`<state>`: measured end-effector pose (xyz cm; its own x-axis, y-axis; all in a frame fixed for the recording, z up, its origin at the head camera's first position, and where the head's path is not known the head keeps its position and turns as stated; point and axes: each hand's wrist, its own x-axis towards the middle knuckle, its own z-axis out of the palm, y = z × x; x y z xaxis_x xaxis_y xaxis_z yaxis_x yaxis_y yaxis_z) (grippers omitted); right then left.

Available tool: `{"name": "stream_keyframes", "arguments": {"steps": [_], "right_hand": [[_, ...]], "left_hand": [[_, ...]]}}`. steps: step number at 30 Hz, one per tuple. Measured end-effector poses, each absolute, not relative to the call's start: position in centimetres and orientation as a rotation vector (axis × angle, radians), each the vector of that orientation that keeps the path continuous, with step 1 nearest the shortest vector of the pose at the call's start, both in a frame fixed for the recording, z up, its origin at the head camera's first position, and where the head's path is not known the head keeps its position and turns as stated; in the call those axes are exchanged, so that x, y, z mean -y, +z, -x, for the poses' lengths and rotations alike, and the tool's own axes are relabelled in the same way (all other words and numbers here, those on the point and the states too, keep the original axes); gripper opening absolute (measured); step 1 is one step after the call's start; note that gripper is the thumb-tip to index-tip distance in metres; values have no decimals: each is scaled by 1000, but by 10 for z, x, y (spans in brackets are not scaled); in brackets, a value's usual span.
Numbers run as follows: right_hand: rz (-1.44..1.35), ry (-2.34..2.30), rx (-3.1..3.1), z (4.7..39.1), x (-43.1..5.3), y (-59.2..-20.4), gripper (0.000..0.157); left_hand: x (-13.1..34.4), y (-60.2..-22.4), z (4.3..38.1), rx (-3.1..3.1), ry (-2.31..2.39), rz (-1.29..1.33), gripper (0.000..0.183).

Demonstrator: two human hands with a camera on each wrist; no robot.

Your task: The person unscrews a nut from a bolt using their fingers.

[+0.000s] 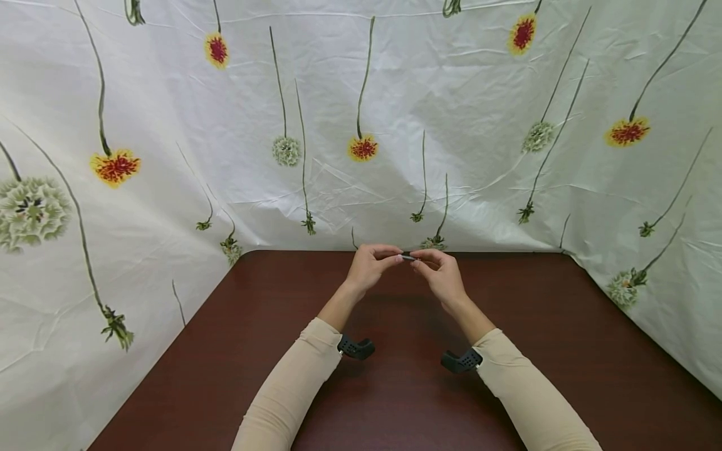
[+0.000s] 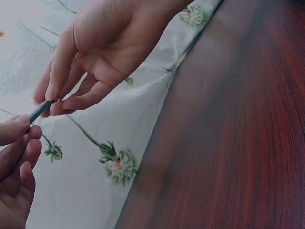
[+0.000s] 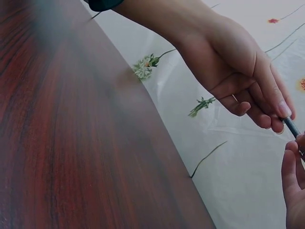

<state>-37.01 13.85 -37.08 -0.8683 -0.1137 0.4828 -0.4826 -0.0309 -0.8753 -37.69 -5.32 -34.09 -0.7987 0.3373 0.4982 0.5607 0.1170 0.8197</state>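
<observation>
A small grey rod with a ridged, thread-like surface [image 1: 408, 257] is held level above the far part of the table. My left hand [image 1: 368, 268] pinches one end between thumb and fingers, and my right hand [image 1: 442, 275] pinches the other. In the left wrist view, the rod [image 2: 41, 110] bridges the two hands, the right hand [image 2: 112, 50] above and the left hand [image 2: 16, 176] at the lower left. The right wrist view shows the rod's middle [image 3: 291, 127] bare; both ends are hidden by fingertips.
The dark red-brown wooden table [image 1: 395, 388] spreads beneath both forearms. A white flower-printed cloth [image 1: 474, 94] hangs behind the table and along its sides. Dark bands with mounts [image 1: 356, 348] are on both wrists, over beige sleeves.
</observation>
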Motion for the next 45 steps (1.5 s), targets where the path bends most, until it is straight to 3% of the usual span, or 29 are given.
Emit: {"name": "stream_keyframes", "arguments": {"steps": [9,17,30,37,45], "right_hand": [[-542,2070,1926,370,-136,-371,30],[-589,2010,1922,371,-136,-372,20],[-551,1987,1925,370,-135,-371,31],[-549,1950,1954,370,-135,-371,21],[-524,2042,1914,370,-134,-371,31]], "left_hand": [[53,-341,377,2205,-1741,892,19],[53,-341,378,2203,-1751,900,20],[53,-341,378,2176,-1836,899,20],[53,-342,379,2175,-1830,895,22],[53,-351,389,2159,-1851,901,22]]}}
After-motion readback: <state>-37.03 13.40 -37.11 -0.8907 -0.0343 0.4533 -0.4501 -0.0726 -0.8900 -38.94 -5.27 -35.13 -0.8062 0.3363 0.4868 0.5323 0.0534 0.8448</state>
